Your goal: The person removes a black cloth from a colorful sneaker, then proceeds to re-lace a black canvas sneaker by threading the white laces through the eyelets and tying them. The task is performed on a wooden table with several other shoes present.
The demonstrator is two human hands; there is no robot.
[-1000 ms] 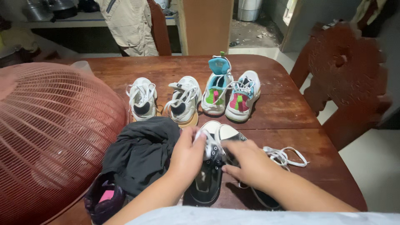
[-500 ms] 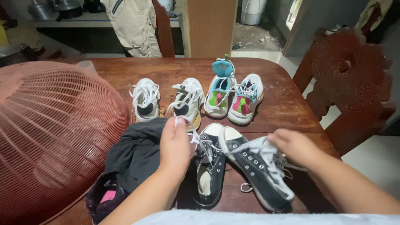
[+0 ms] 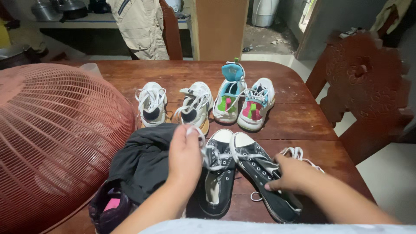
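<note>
My left hand (image 3: 185, 152) is pinched shut on the white lace (image 3: 207, 149) of the left black sneaker (image 3: 217, 173), lifting it above the eyelets. My right hand (image 3: 291, 174) presses flat on the right black sneaker (image 3: 260, 171), fingers curled over its laces; I cannot tell whether it grips anything. Both sneakers lie near me on the bench (image 3: 299, 117), toes pointing away. I judge the lace thin, limp and easily slipped, so best pinched near its tip; the canvas uppers are soft and light, the rubber toe firmest to hold. Left lies dark cloth (image 3: 145, 160) beside a red mesh cover (image 3: 56, 138). Farther off stand white sneakers (image 3: 173, 104) and colourful sneakers (image 3: 242, 102).
</note>
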